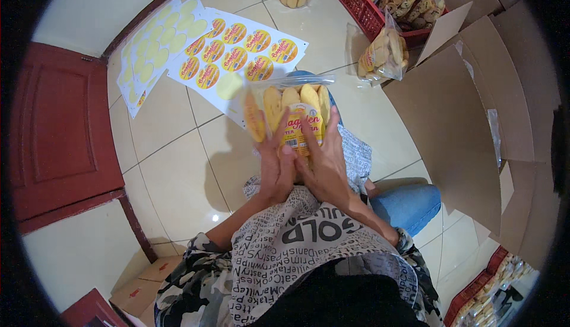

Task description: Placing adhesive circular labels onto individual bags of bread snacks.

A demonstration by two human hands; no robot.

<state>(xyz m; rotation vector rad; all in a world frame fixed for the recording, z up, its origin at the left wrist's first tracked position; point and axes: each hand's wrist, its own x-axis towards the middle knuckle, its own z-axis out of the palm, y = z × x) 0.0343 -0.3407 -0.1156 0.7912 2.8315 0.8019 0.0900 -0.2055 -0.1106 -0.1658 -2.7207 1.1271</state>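
A clear plastic bag of yellow biscuits (289, 102) with a round yellow and orange sticker on its front is held upright in front of me. My left hand (275, 162) grips its lower left side, fingers lying on the sticker. My right hand (324, 159) presses flat on the bag's lower right, fingers spread over the label. Both hands are on the same bag.
Sticker sheets (237, 48) lie on the white tiled floor ahead, one partly peeled (157, 42). A filled biscuit bag (383, 51) leans by a red crate (362, 6) of more bags. Brown cardboard box flaps (457, 125) stand at right. A red door (56, 125) is left.
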